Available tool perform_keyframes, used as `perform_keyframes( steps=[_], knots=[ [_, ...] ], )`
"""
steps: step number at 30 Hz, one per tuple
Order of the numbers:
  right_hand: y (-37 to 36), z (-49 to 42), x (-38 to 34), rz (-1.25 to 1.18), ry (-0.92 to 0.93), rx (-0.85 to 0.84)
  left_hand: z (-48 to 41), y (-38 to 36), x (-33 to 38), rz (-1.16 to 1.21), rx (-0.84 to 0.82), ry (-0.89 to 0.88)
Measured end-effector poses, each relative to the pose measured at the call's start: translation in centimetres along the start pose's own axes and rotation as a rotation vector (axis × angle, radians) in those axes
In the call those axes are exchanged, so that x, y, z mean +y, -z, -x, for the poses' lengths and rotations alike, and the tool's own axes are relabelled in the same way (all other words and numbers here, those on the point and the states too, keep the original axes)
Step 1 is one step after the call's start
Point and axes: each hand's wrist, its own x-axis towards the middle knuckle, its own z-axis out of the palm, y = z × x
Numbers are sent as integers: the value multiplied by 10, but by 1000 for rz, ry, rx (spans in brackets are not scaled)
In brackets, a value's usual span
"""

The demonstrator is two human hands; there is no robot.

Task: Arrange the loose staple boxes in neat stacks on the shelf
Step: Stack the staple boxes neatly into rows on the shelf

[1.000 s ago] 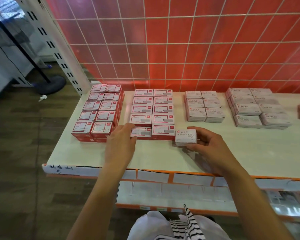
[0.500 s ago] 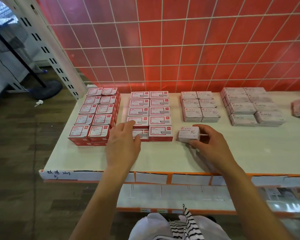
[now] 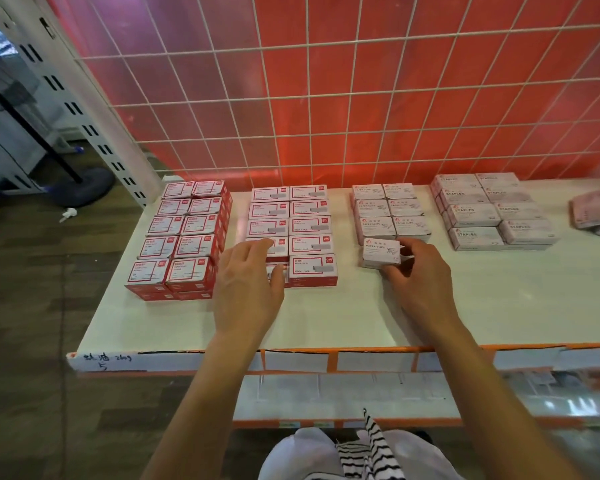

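On the white shelf (image 3: 343, 317) stand four blocks of small boxes: red boxes (image 3: 184, 237) at the left, red-and-white boxes (image 3: 307, 225) beside them, pale paper-clip boxes (image 3: 390, 209), and pale staple boxes (image 3: 492, 211) at the right. My right hand (image 3: 418, 282) grips a single pale paper-clip box (image 3: 381, 252) just in front of the paper-clip block. My left hand (image 3: 248, 289) lies flat over the front left boxes of the red-and-white block, fingers spread, covering them.
A red panel with a white wire grid (image 3: 361, 98) backs the shelf. Loose pale boxes (image 3: 593, 213) lie at the far right. A lower shelf (image 3: 326, 393) sits beneath the orange front edge. A white slotted upright (image 3: 84, 109) stands at the left.
My right hand has carried the paper-clip box away from the red-and-white block and up to the front of the paper-clip block. My left hand slid slightly forward over the red-and-white boxes.
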Motion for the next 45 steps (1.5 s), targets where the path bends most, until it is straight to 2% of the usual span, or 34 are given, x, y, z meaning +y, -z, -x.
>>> perform_keyframes(
  steps=[16, 21, 23, 27, 30, 45],
  knots=[
    [-5, -9, 4, 122, -14, 10, 2, -10, -6, -26, -42, -28],
    [-5, 3, -11, 143, 64, 123, 5, -9, -8, -30, -59, 55],
    [-8, 10, -24, 88, 81, 82, 6, -10, -8, -15, -58, 94],
    [-20, 24, -51, 8, 59, -156, 7, -13, -11, 10, -33, 134],
    [-31, 29, -58, 36, 52, -281, 7, -14, -13, -3, -97, 192],
    [-46, 26, -54, 82, 17, -259, 3, -15, -15, 96, -126, 274]
  ],
)
